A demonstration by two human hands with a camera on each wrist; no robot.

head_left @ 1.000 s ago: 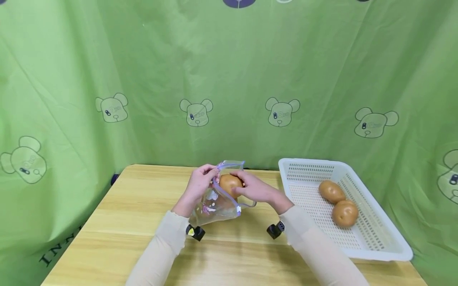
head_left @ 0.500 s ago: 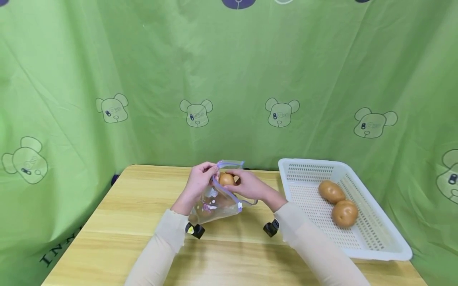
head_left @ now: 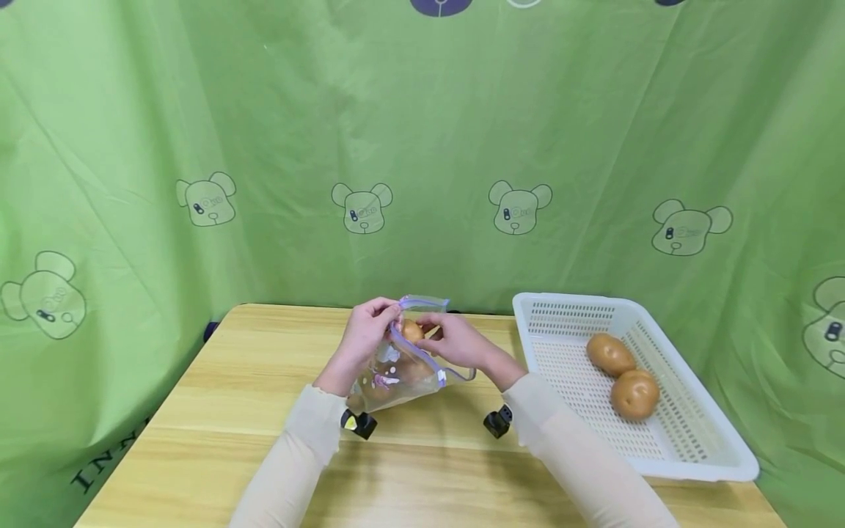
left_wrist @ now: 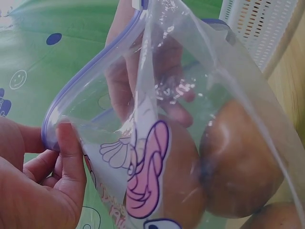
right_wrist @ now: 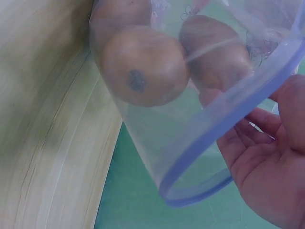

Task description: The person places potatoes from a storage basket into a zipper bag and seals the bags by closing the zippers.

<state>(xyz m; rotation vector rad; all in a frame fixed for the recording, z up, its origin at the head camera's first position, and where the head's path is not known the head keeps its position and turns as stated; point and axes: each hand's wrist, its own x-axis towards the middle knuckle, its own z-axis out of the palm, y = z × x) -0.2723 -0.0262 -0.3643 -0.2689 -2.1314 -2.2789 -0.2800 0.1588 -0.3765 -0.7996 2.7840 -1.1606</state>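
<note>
Between thumb and fingers my left hand [head_left: 365, 334] pinches the rim of a clear zip bag [head_left: 403, 378] with a purple seal, holding its mouth apart. My right hand [head_left: 462, 341] reaches through that mouth, its fingers loosely bent. A brown potato [head_left: 413, 331] lies just beyond those fingertips; whether they touch it is hard to tell. Through the film, the left wrist view shows this potato [left_wrist: 183, 176] beside another potato [left_wrist: 243, 162], with part of a third potato [left_wrist: 281, 217] below. The right wrist view has the bag's purple rim [right_wrist: 228, 119] crossing in front of my fingers.
On the right of the wooden table [head_left: 264, 411] stands a white perforated basket [head_left: 561, 359]. Inside it, two potatoes [head_left: 635, 394] touch each other. A green curtain [head_left: 436, 264] with printed bear heads hangs behind the table.
The potato in my right hand has gone leftward and deeper into the bag, and the fingers have loosened around it. My left hand keeps its pinch on the rim, nearly still.
</note>
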